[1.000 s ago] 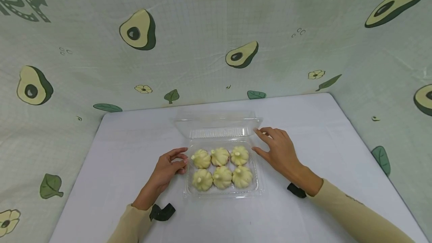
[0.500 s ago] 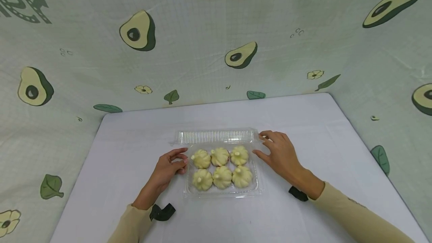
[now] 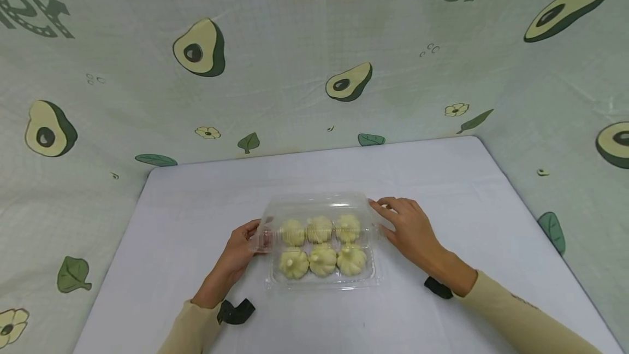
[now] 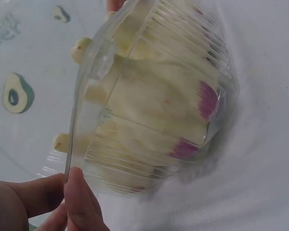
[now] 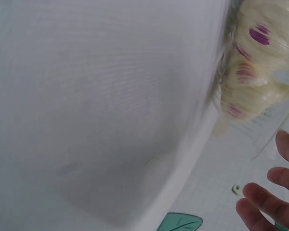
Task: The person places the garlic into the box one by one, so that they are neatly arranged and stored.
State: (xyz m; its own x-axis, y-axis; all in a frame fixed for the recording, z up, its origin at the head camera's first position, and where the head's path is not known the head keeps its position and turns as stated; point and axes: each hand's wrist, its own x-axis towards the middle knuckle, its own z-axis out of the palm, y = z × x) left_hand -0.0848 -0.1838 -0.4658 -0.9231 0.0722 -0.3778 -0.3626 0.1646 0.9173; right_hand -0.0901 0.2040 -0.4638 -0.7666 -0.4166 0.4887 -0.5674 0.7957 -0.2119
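A clear plastic clamshell container [image 3: 326,284] lies near the middle of the table, holding several pale garlic bulbs [image 3: 322,261] in two rows. Purple patches show low on the bulbs [image 4: 208,101] in the left wrist view. Its hinged lid [image 3: 316,204] leans over the back row, partly folded down. My left hand [image 3: 238,250] is at the container's left side, where thumb and finger pinch the rim; the lid's corner overlaps its fingertips. My right hand [image 3: 410,228] is by the lid's right edge, fingers spread and loosely bent, with the thumb close to the rim.
A white cloth [image 3: 196,206] covers the table. Behind and beside it hangs a pale curtain [image 3: 285,42] printed with avocados and leaves. Black straps [image 3: 236,311] sit at both wrists.
The lid has swung from leaning back behind the container to tilting forward over the bulbs. My right hand has shifted slightly toward me; the left hand has stayed nearly still.
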